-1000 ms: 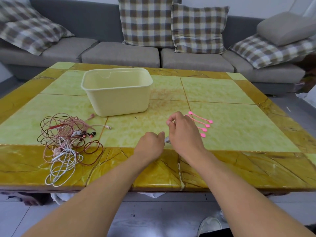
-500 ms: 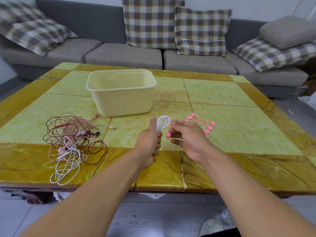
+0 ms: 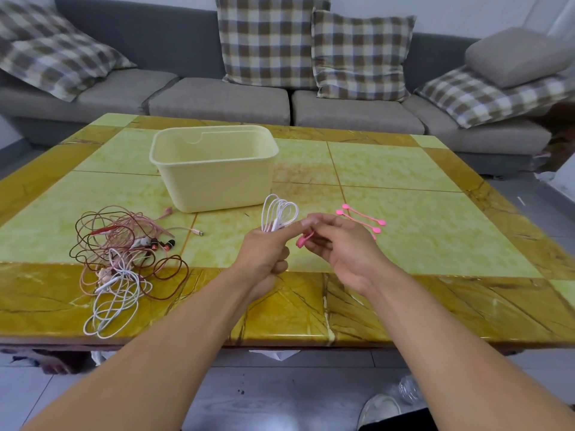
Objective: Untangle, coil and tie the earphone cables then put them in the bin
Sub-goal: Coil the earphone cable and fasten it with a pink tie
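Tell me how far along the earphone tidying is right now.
Early. One white cable is coiled, gripped in the left hand; the right hand pinches a pink tie, not yet wrapped. The tangled pile is untouched, spare ties lie waiting, and nothing shows inside the bin.

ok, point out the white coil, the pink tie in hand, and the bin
white coil (image 3: pixel 280 211), head view, on the loops above the left hand's grip
pink tie (image 3: pixel 301 241), head view, on its rounded end left of the right hand's fingers
bin (image 3: pixel 214 189), head view, on the front wall
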`<move>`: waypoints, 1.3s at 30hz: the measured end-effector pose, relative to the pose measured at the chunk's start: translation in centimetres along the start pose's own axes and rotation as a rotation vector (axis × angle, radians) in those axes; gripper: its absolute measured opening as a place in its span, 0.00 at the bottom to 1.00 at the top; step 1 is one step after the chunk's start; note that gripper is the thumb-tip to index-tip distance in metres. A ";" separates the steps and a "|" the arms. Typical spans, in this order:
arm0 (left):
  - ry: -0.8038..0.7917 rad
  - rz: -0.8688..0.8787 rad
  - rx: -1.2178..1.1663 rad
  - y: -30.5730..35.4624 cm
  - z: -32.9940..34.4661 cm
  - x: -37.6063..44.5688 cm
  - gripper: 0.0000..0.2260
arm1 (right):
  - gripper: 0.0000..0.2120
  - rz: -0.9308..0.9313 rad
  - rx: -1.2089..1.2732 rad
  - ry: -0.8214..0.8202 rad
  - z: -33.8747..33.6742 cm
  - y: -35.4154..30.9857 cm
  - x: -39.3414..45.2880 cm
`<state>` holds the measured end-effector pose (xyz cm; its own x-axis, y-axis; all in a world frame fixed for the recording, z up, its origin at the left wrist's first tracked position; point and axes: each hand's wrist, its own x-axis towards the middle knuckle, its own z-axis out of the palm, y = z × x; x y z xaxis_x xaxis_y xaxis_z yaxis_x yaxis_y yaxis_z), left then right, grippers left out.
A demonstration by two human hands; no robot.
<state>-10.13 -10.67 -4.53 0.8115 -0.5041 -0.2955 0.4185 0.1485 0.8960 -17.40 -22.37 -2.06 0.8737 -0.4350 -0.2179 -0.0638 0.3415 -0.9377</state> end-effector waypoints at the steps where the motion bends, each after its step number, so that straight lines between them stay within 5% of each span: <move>1: -0.001 -0.023 0.014 -0.2 -0.1 0.2 0.12 | 0.04 -0.012 0.008 0.015 0.0 0.0 0.0; 8: -0.076 -0.100 0.127 -0.2 -0.4 0.3 0.24 | 0.04 -0.107 -0.070 0.104 -0.7 0.1 0.6; 17: -0.057 -0.228 0.034 -0.2 -0.8 0.6 0.05 | 0.09 -0.290 -0.399 0.099 -0.8 0.5 0.2; 21: -0.036 -0.271 -0.041 -0.4 -1.0 0.6 0.08 | 0.13 -0.373 -0.691 0.104 -0.8 0.8 0.1; 29: 0.056 -0.186 -0.039 -0.8 -0.8 0.5 0.11 | 0.07 -0.430 -0.900 0.165 -0.3 0.8 -0.2; 39: 0.124 0.018 0.166 -1.2 -0.9 0.2 0.11 | 0.07 -0.372 -0.806 0.190 -0.1 0.6 0.2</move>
<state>-10.05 -10.17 -5.97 0.8666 -0.3926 -0.3080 0.3387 0.0096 0.9408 -17.33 -22.31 -2.73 0.8154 -0.5553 0.1634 -0.1738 -0.5042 -0.8459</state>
